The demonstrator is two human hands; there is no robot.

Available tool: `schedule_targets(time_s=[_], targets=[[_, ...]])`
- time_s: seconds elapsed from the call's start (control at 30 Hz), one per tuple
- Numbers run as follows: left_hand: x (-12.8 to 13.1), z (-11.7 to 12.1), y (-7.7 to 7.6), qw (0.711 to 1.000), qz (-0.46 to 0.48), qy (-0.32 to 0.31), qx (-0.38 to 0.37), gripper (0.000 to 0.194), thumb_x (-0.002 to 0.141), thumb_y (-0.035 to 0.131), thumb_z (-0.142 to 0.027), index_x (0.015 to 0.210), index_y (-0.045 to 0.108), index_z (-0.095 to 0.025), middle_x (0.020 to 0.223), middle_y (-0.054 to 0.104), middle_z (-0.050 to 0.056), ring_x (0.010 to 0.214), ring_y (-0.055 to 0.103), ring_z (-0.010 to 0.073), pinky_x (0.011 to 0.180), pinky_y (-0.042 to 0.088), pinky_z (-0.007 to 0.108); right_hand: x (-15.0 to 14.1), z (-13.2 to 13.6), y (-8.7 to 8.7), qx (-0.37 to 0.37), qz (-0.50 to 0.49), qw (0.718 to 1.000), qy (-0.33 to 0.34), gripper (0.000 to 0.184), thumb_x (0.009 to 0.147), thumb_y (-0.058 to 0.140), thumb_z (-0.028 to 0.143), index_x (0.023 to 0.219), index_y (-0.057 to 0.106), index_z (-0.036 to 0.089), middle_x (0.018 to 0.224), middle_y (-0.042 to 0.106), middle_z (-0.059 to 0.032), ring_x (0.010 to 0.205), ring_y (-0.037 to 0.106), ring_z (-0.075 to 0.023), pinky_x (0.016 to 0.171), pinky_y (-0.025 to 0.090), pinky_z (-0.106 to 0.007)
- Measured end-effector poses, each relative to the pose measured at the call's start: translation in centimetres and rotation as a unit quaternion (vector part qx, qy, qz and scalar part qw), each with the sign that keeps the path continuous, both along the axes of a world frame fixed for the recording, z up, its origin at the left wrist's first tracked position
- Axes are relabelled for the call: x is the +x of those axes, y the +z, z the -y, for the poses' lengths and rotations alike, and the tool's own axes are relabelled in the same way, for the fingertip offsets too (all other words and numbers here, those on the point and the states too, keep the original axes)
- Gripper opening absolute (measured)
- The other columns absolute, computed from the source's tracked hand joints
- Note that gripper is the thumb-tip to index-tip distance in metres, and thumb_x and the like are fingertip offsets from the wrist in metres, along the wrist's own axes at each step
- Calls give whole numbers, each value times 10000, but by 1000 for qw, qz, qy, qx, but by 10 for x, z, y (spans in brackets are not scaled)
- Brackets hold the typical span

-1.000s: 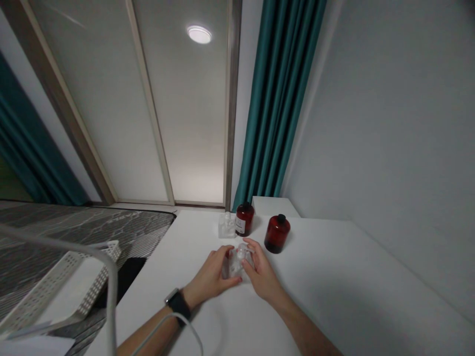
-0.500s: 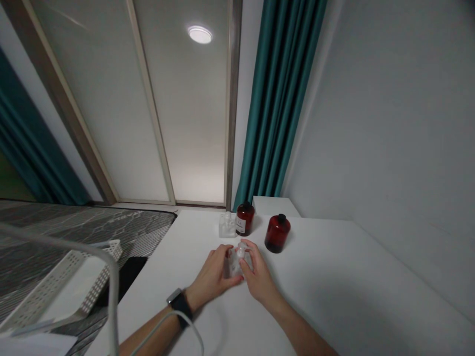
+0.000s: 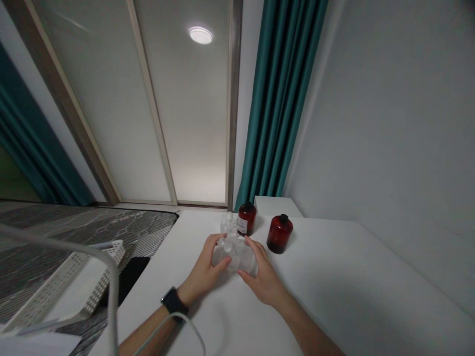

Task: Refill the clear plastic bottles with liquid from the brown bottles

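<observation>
A small clear bottle is gripped between both my hands above the white table, lying tilted. My left hand wraps its left side, thumb across the front. From the right, my right hand closes on the other side with thumb and fingers. Just behind the hands a second clear bottle stands, partly covered by the held one. Beside it is a dark red bottle with a white label and black cap. Another dark red bottle, black-capped, stands to the right.
The white table runs up to the grey wall on the right. A white perforated basket is at the left, beside a black object. A pale cable curves across the lower left. A teal curtain hangs behind.
The held clear bottle has been turned from upright to tilted, its neck now toward the left. My hands have moved slightly apart, gripping its two sides.
</observation>
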State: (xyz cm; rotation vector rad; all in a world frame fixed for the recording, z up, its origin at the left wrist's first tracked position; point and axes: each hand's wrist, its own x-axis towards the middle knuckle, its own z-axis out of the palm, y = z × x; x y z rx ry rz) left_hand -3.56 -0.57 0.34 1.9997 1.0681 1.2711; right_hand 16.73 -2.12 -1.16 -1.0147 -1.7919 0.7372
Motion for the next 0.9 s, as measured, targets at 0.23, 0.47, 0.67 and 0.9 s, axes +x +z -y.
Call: schedule_targets(time_s=[0.23, 0.47, 0.67, 0.9], targets=[[13, 6, 4, 993, 37, 111, 31, 155, 890, 602, -368, 899, 553, -221, 979, 541, 48, 965, 526, 242, 898, 453, 376, -12, 10, -5, 86, 53, 995, -17, 783, 869, 606, 155, 1531, 242, 362, 1476, 395, -96, 1394, 375, -288, 1165, 348, -527], [16, 6, 3, 994, 66, 86, 16, 139, 912, 576, -356, 930, 549, -221, 985, 547, 52, 976, 529, 237, 902, 442, 360, -15, 14, -5, 51, 52, 997, -3, 819, 883, 596, 168, 1555, 167, 358, 1500, 374, -98, 1407, 363, -294, 1170, 333, -541], [17, 8, 4, 996, 55, 60, 17, 125, 947, 536, -337, 930, 548, -213, 987, 554, 49, 965, 535, 228, 881, 444, 348, -15, 16, -6, 17, 41, 999, 17, 814, 886, 567, 152, 1554, 154, 366, 1536, 333, -88, 1445, 313, -278, 1189, 284, -541], [-1, -3, 5, 1000, 15, 4, 17, 206, 927, 561, -380, 1055, 567, -219, 1173, 559, 90, 1171, 500, 266, 1015, 418, 403, -13, 8, -11, -55, -74, 993, 72, 853, 902, 554, 172, 1568, 51, 346, 1609, 264, -82, 1490, 265, -233, 1206, 213, -521]])
